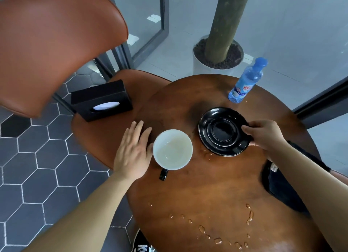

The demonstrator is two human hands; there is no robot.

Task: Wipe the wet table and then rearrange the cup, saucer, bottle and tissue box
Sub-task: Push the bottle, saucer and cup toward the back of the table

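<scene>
Several beads of water (218, 233) still scattered on the near part of the round wooden table (188, 195), plus a small wet patch by the near rim of the saucer (224, 131), so wiping judged far from finished, perhaps not begun; dark cloth (282, 187) lying flat at the right edge of the table, untouched. Rearranging also open: tissue box (101, 100) off the table on the brown chair (56, 44) seat, long axis running left to right and slightly away, slot facing up with a tissue showing; bottle (244, 80) upright at the far edge, cap up, leaning away only through lens distortion. Cup (172, 149) upright near the table's left side, pale liquid inside, dark handle pointing toward the viewer. Left hand (131, 152) beside the cup, fingers spread wide and flat, thumb side touching the wall, no grasp closed yet. Right hand (263, 135) pinching the saucer's right rim, fingers narrow over the lip, thumb underneath; saucer seemingly tipped a little, cannot tell whether lifted. Cup and saucer just beside each other, not stacked
</scene>
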